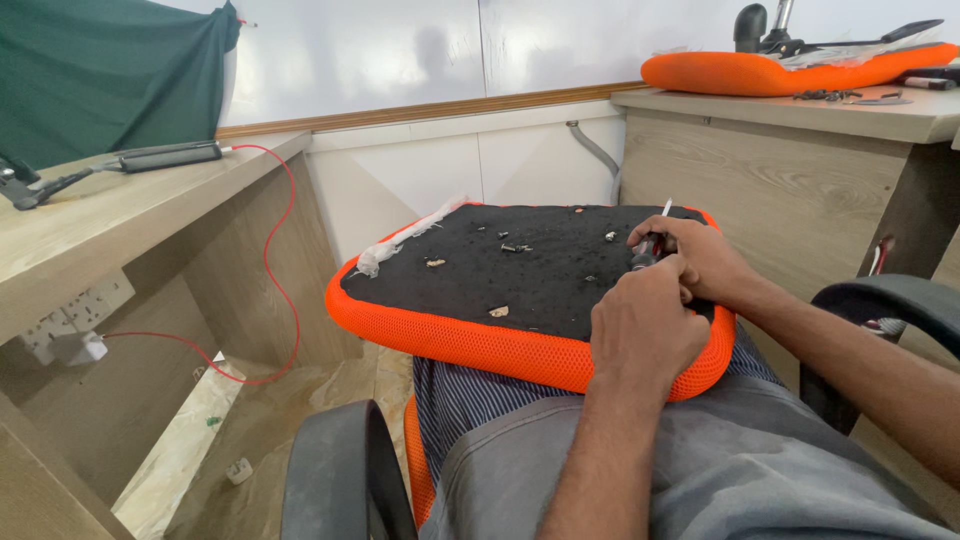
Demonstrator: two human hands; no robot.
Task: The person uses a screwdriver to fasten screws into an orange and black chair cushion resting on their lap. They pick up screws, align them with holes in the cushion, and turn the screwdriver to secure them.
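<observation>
An orange mesh seat cushion (450, 335) lies upside down on my lap, its black underside (540, 265) facing up. Small screws and scraps (515, 247) are scattered across the black surface. My left hand (645, 330) presses down near the cushion's right edge. My right hand (695, 255) sits just beyond it, fingers closed around a small tool (655, 240) with a thin white tip pointing up. A strip of white foam (410, 235) hangs along the cushion's far left edge.
A wooden desk on the left carries a black tool (160, 156) with a red cable (275, 280) running to a wall socket (80, 310). Another orange cushion (790, 70) and tools lie on the right desk. Black chair armrests (340, 470) flank my legs.
</observation>
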